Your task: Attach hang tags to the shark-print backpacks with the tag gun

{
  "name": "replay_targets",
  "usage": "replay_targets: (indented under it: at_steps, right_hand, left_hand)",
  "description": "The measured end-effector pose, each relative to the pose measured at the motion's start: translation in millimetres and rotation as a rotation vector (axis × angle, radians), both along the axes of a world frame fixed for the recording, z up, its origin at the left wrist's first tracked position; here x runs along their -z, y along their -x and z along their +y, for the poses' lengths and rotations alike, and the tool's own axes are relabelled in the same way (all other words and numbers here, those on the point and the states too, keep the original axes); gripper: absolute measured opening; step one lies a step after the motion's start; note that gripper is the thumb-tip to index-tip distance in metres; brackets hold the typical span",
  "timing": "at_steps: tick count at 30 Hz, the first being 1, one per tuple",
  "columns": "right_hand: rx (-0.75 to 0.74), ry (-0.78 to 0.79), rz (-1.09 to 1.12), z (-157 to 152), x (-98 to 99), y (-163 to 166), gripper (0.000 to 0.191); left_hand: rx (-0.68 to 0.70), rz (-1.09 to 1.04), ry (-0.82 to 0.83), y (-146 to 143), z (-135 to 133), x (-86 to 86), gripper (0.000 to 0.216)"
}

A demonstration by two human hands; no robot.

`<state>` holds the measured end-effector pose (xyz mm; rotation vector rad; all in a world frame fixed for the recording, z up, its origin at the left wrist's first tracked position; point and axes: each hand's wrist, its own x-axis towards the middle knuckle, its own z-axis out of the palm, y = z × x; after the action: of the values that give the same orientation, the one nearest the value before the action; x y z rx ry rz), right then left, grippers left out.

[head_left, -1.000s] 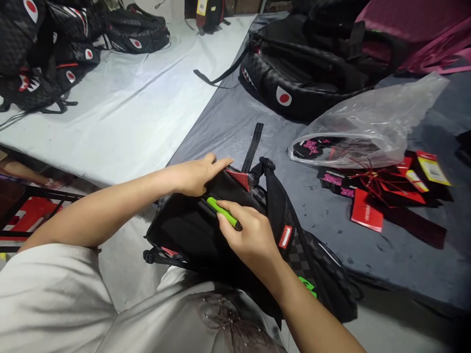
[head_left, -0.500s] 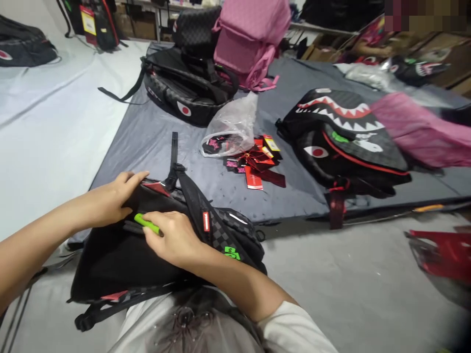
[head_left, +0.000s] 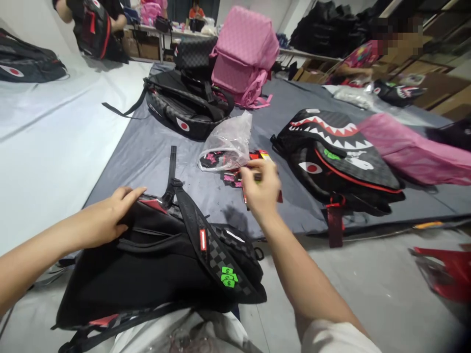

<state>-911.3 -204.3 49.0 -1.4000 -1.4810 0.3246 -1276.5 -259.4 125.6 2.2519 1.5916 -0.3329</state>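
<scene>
Right hand (head_left: 259, 188) has left the backpack (head_left: 154, 260) and gone out over the tags (head_left: 235, 177) on the grey mat (head_left: 147, 142). The green pen it held before is lost in blur. The backpack lies across the person's lap, at the mat's near edge, strap pointing away.

A plastic bag (head_left: 227, 141) lies just behind the tags, partly over them. A shark backpack (head_left: 331, 157) sits to their right, and a black bag (head_left: 184, 108) and pink bags (head_left: 246, 54) lie farther back. Nothing stands between the right hand and the tags.

Left hand (head_left: 106, 215) rests flat on the backpack's top edge, fingers spread loosely. The right hand's fingers are curled (blurred, so I cannot tell whether they pinch anything).

Counted: two hands, one plastic bag, one heap of tags, two shark backpacks (the second far right), another person (head_left: 91, 19) at the back left.
</scene>
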Motion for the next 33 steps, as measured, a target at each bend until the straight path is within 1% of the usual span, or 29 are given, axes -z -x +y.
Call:
replay_targets:
  at_steps: [2, 3, 5, 6, 8, 10, 12, 15, 18, 20, 22, 24, 26, 28, 30, 31, 32, 33]
  right_hand:
    - [-0.053, 0.247, -0.360, 50, 29.3, 9, 0.017]
    - [-0.076, 0.356, -0.533, 74, 41.2, 17, 0.022]
    - [-0.104, 0.497, -0.769, 116, 57.3, 35, 0.032]
    - [-0.114, 0.524, -0.829, 133, 62.1, 43, 0.037]
    - [-0.141, 0.534, -0.872, 158, 68.1, 55, 0.042]
    - [-0.185, 0.527, -0.907, 170, 73.8, 62, 0.039]
    - [-0.233, 0.517, -0.958, 170, 81.1, 65, 0.036]
    - [-0.256, 0.488, -1.016, 157, 91.9, 63, 0.041]
    - [-0.240, 0.480, -1.036, 140, 95.5, 56, 0.042]
    - [-0.239, 0.476, -1.037, 130, 91.6, 48, 0.040]
    - [-0.230, 0.456, -1.035, 119, 82.5, 40, 0.040]
    - [-0.180, 0.374, -0.960, 102, 68.3, 34, 0.040]
    - [-0.153, 0.184, -0.788, 76, 49.3, 31, 0.038]
    - [-0.205, -0.109, -0.581, 39, 25.8, 32, 0.034]
    - [-0.318, -0.411, -0.439, -4, 0.1, 37, 0.031]
    - [-0.373, -0.531, -0.404, -25, -12.3, 41, 0.029]
    - [-0.427, -0.630, -0.395, -43, -23.3, 46, 0.027]
    - [-0.475, -0.706, -0.420, -58, -32.5, 51, 0.023]
  left_hand:
    - [-0.014, -0.001, -0.008, -2, -2, -0.6, 0.091]
    - [-0.023, -0.007, -0.015, -3, -2, -0.8, 0.091]
    - [-0.037, -0.018, -0.032, -5, -4, -0.4, 0.092]
    - [-0.042, -0.021, -0.039, -5, -5, 0.2, 0.092]
    - [-0.051, -0.019, -0.050, -5, -7, 1.8, 0.092]
    - [-0.054, -0.017, -0.055, -4, -8, 3.6, 0.094]
    - [-0.048, -0.025, -0.063, -2, -9, 5.1, 0.094]
    - [-0.031, -0.037, -0.081, 0, -9, 6.5, 0.094]
    - [-0.025, -0.029, -0.079, -2, -8, 5.3, 0.093]
    - [-0.031, -0.014, -0.071, -5, -7, 2.8, 0.092]
    - [-0.041, -0.003, -0.060, -7, -6, -0.2, 0.091]
    - [-0.049, -0.003, -0.047, -7, -5, -2.8, 0.091]
    - [-0.056, -0.013, -0.042, -6, -7, -5.8, 0.091]
    - [-0.050, -0.057, -0.098, -8, -12, -11.3, 0.086]
    - [-0.056, -0.176, -0.266, -17, -20, -20.1, 0.077]
    - [-0.080, -0.263, -0.368, -24, -25, -25.2, 0.073]
    - [-0.113, -0.361, -0.438, -32, -31, -30.1, 0.067]
    - [-0.145, -0.465, -0.455, -39, -36, -34.1, 0.063]
